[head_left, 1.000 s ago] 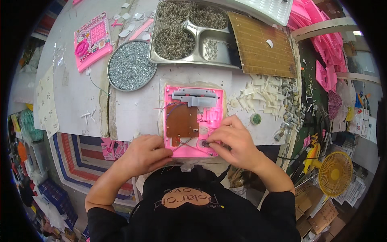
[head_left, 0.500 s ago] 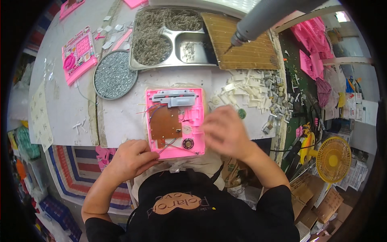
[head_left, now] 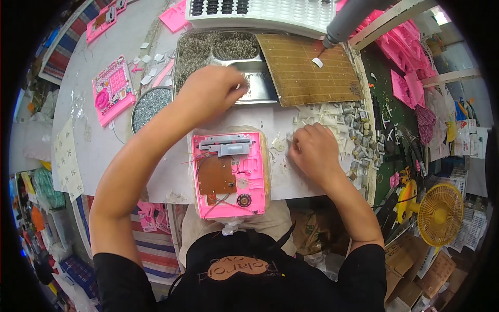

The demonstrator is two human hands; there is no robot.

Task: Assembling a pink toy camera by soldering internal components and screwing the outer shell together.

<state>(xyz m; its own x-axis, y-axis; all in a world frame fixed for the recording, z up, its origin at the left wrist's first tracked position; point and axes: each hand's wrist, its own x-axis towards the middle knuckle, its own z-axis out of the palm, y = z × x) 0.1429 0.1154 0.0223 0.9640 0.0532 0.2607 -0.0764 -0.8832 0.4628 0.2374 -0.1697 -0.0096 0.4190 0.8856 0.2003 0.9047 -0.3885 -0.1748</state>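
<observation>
The pink plastic housing (head_left: 254,205) lies open on a padded support at the table's near edge. Inside it are a brown circuit board (head_left: 218,177), a grey slotted part (head_left: 234,150), a round black speaker-like part (head_left: 244,200) and thin wires. My left hand (head_left: 210,93) reaches over the steel compartment tray (head_left: 260,93), fingers bent together at the compartment with small metal pieces; what they hold, if anything, is hidden. My right hand (head_left: 314,153) rests with curled fingers beside the white plastic parts (head_left: 325,117), its fingertips hiding whatever lies under them. A pale round gear (head_left: 279,145) lies left of it.
A powered screwdriver (head_left: 345,26) hangs over a brown board (head_left: 306,78) bearing a small white piece. A round dish of small metal screws (head_left: 148,106) and a pink toy case (head_left: 113,88) stand left. Small metal motors (head_left: 364,140) lie right; a yellow fan (head_left: 441,213) stands beyond.
My left hand has left the housing's lower left corner and moved up over the tray. My right hand has moved from the housing's right side onto the table by the white parts.
</observation>
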